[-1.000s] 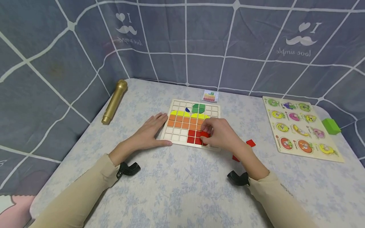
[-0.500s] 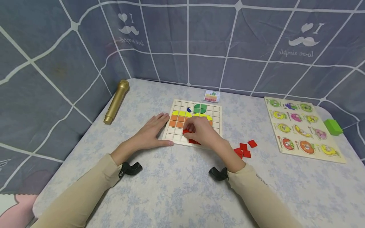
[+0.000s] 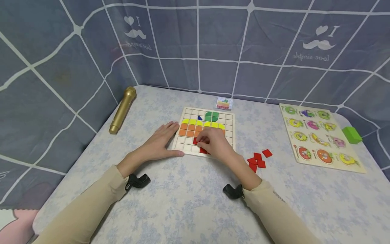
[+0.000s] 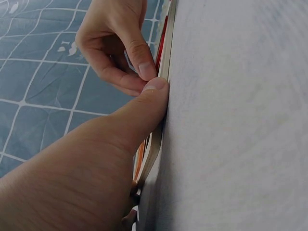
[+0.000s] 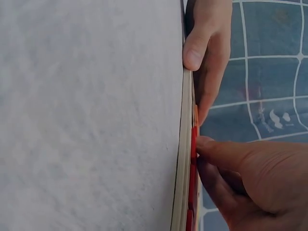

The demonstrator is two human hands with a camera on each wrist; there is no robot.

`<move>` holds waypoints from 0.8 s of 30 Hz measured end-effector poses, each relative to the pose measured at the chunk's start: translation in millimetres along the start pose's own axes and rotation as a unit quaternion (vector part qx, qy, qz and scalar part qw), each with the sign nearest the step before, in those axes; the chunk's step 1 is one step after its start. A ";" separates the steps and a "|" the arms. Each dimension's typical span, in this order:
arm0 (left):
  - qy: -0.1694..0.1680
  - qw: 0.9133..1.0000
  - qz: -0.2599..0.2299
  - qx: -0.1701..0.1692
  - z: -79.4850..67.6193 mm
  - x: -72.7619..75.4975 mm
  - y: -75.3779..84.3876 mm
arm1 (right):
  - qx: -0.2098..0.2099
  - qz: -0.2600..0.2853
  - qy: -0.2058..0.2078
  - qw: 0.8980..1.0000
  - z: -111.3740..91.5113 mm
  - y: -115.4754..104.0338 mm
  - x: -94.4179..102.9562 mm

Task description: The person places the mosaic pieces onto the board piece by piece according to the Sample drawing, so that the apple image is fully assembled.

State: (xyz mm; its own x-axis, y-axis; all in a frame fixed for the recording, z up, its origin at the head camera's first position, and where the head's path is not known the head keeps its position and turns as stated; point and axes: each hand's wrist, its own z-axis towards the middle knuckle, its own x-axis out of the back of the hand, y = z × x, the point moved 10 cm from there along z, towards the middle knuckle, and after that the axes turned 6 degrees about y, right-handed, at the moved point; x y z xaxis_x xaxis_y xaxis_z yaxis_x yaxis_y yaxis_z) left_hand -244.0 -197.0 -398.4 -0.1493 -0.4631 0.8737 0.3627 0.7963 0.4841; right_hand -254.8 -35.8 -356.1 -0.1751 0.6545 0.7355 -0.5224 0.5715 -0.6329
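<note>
A wooden grid board (image 3: 179,146) lies on the table with green, blue, yellow, orange and red pieces in its cells. Flat beside its left edge rests my left hand (image 3: 156,144), fingers straight and thumb at the near corner; the left wrist view shows the thumb of this hand (image 4: 96,159) against the board's side. My right hand (image 3: 214,144) pinches a red square tile (image 3: 195,141) over the lower middle of the grid, covering some cells. From the right wrist view, thumb and forefinger of the right hand (image 5: 260,178) meet at the red tile (image 5: 193,139).
Several loose red tiles (image 3: 261,164) lie right of the board. A small picture card (image 3: 224,103) sits behind it. Further right are a fruit puzzle board (image 3: 320,135) and a green block (image 3: 352,135). A gold microphone (image 3: 123,110) lies at the left.
My right hand has moved left across the board, from the right side of the red row to its middle, and then stays nearly still. The left hand keeps its place.
</note>
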 end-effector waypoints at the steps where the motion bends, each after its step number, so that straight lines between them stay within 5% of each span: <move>1: 0.000 1.000 0.000 0.001 -0.3 0.2 -1.0 | -0.003 0.001 0.003 1.000 0.2 0.0 -0.1; 9: -0.001 1.000 -0.003 -0.004 -0.2 -0.9 -1.3 | -0.013 -0.002 0.005 1.000 -4.8 5.0 10.5; 15: 0.005 1.000 -0.003 -0.002 -3.2 0.7 -1.5 | -0.014 -0.010 0.022 1.000 -13.8 16.1 39.2; 24: 0.006 1.000 -0.005 -0.006 -2.7 0.1 -1.7 | -0.088 -0.064 0.041 0.993 -48.7 61.8 89.1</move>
State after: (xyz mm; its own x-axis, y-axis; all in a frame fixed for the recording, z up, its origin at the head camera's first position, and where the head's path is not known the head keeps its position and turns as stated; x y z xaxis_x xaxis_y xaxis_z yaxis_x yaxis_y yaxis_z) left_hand -242.1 -199.5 -399.3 -0.1423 -0.4755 0.8681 0.3725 0.7869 0.4920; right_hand -262.1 82.0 -341.5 -0.0441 0.6058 0.7944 -0.3803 0.7251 -0.5741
